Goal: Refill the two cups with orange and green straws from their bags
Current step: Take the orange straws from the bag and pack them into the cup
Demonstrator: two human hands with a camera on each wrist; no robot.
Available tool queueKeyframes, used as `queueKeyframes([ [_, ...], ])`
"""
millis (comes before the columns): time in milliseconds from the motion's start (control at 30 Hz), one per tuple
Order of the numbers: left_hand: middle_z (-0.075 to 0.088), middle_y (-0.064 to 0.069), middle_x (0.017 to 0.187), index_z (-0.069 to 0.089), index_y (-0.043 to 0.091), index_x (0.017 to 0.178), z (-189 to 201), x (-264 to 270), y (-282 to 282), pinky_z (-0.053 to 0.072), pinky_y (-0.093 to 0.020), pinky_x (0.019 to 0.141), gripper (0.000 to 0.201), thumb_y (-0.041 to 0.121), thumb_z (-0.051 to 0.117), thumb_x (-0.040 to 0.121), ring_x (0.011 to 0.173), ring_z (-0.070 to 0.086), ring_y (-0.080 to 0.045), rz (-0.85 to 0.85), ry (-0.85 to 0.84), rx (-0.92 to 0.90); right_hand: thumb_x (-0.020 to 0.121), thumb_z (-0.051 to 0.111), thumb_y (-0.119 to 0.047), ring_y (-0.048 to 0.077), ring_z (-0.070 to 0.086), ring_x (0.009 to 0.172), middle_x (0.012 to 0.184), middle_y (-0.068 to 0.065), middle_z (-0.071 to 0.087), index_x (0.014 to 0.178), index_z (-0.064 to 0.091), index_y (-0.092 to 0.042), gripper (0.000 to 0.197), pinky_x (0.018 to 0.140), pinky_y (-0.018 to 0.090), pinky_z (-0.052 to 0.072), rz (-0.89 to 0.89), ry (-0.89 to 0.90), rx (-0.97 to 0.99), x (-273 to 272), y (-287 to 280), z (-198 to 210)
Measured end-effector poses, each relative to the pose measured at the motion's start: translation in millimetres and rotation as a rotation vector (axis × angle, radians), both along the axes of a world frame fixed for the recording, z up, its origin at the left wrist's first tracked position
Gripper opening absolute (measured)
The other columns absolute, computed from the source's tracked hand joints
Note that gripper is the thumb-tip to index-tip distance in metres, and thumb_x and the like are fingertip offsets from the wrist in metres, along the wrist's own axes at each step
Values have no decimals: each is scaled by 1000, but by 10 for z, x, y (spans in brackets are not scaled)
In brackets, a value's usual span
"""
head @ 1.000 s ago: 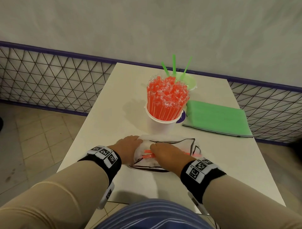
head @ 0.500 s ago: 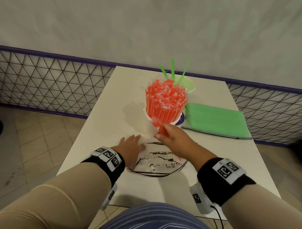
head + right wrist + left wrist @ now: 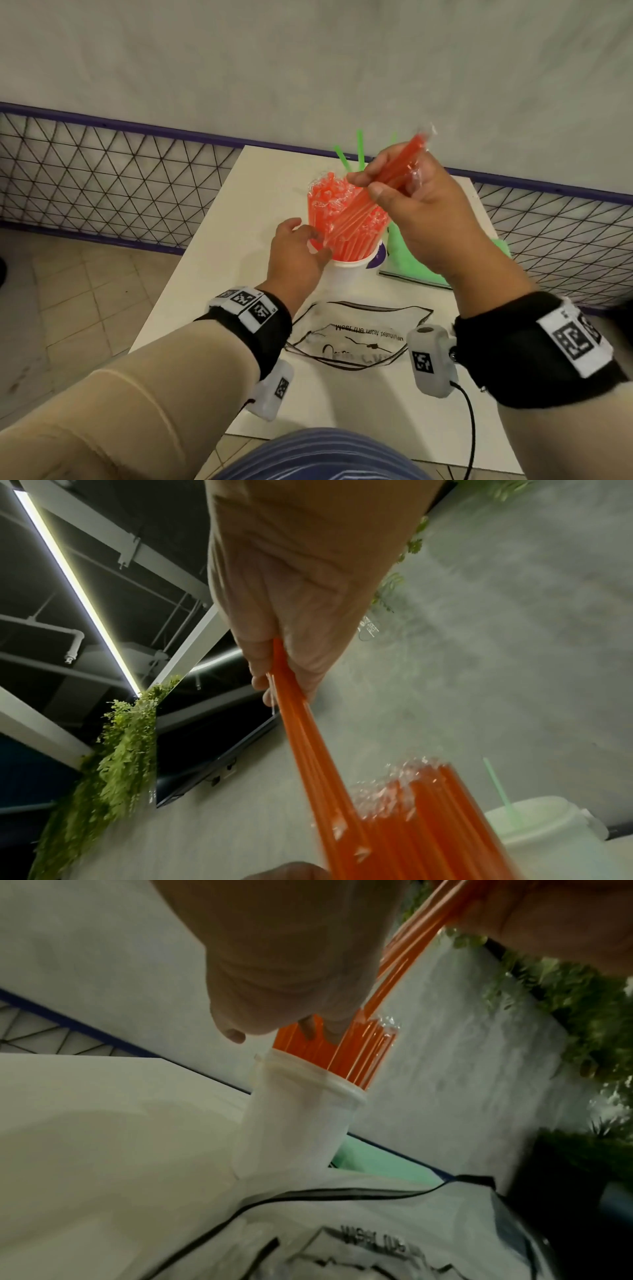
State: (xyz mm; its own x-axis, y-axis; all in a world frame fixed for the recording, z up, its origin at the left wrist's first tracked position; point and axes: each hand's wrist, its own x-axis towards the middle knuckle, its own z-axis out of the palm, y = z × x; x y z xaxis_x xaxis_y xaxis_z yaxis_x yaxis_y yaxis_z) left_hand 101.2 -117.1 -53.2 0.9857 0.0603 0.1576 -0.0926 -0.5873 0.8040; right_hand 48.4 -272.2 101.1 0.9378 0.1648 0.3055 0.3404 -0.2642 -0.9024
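A white cup stands packed with wrapped orange straws. My right hand pinches a few more orange straws, tilted, with their lower ends in the bundle at the cup's left side. My left hand sits beside the cup, its fingertips touching the bundle there. Behind, three green straws stick up from a pale green cup, mostly hidden in the head view. The flat clear bag lies near me.
A bag of green straws lies right of the white cup, partly behind my right hand. The white table is small, with a purple-railed mesh fence and a grey wall behind. Tiled floor lies to the left.
My right hand drew the last orange straws out of the clear bag and lifted them to the cup. My left hand left the bag and rose to the cup's side.
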Motion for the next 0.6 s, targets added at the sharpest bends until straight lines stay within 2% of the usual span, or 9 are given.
queueKeyframes([
  [100,40,-5,145,70,26,95,-80,6,5,38,-32,104,20,40,73,81,119,49,-25,-20,41,104,91,58,-3,7,65,105,102,-6,70,90,58,-33,30,97,44,49,-15,-18,-158,-7,70,-61],
  [200,38,-7,146,67,26,117,-128,25,3,40,-43,105,40,46,69,83,123,47,-30,-112,58,257,92,59,-5,6,64,105,103,-8,69,92,59,-28,23,96,42,50,-11,-28,-260,5,129,-101],
  [267,35,-3,147,60,24,128,-100,65,-10,42,-40,103,52,52,64,84,122,49,-27,-165,99,272,93,57,-3,1,64,103,101,-10,69,94,59,-25,22,94,35,50,-3,-13,-234,23,132,-106],
  [300,34,-1,147,57,22,131,-74,86,-12,43,-35,100,56,54,63,85,120,52,-24,-166,122,264,93,56,-2,1,64,102,98,-10,70,94,58,-24,23,92,31,51,3,4,-174,28,121,-97],
  [400,43,3,141,57,22,129,-37,136,-21,39,-23,87,56,55,62,85,112,57,-17,-167,138,262,93,51,7,11,68,101,95,1,70,98,53,-21,28,88,25,52,30,28,74,49,23,-86],
  [467,45,5,137,55,23,131,-60,150,-32,37,-21,84,63,60,64,81,110,58,-16,-177,141,285,93,50,8,17,68,102,93,3,69,100,52,-20,29,91,30,50,30,30,99,60,-50,-97],
  [533,48,8,133,52,20,133,-70,152,-46,37,-21,80,74,63,67,75,102,60,-13,-155,173,276,92,53,4,15,68,102,92,-1,72,99,54,-26,30,96,38,49,14,42,-4,84,-75,-116],
  [600,47,9,134,58,21,126,-54,151,-51,40,-23,77,70,65,69,72,98,62,-12,-140,171,282,93,55,-2,10,67,100,93,-4,73,96,54,-31,29,97,42,48,-1,43,-133,117,-44,-149],
])
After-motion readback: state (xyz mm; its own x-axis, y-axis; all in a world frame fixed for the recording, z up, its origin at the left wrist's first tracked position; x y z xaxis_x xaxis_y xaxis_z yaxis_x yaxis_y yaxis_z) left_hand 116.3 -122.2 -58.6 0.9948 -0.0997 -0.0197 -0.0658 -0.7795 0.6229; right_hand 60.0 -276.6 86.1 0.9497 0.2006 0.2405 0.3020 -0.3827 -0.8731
